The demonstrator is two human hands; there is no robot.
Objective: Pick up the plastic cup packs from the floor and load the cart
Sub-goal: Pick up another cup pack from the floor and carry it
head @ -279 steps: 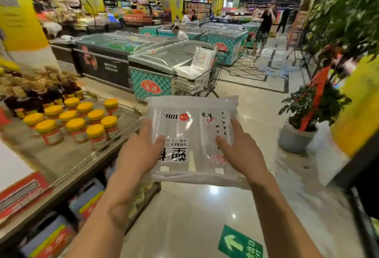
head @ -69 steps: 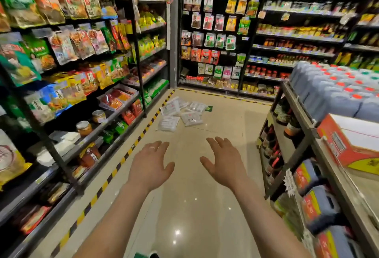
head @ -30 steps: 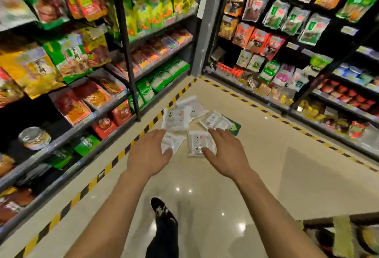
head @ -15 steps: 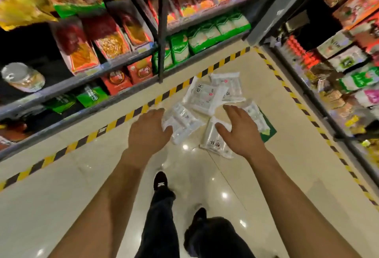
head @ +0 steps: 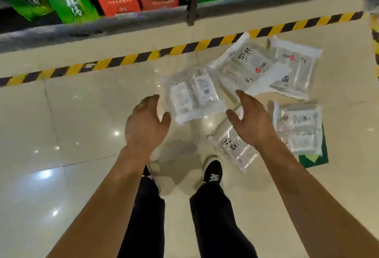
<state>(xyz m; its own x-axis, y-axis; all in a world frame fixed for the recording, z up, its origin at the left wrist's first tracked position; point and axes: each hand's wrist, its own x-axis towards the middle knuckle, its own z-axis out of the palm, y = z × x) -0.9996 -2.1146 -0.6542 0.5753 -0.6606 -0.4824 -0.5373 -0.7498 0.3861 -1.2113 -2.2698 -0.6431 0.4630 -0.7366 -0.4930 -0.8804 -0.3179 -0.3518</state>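
Head camera, looking steeply down at a glossy tiled floor (head: 82, 114). Five clear plastic cup packs lie scattered there, right of centre. The left hand (head: 146, 126) and right hand (head: 252, 122) hover above them, fingers loosely spread, palms facing each other, holding nothing. One cup pack (head: 192, 95) shows between the hands; another (head: 233, 149) lies partly hidden under the right hand. Two overlapping packs (head: 244, 65) lie farther off beside yellow-and-black hazard tape (head: 143, 57). The rightmost pack (head: 299, 128) covers a green floor sticker (head: 313, 159). Beyond the tape, a bottom shelf (head: 102, 24) holds red and green bags. Black trousers and a black shoe (head: 213, 173) appear below.
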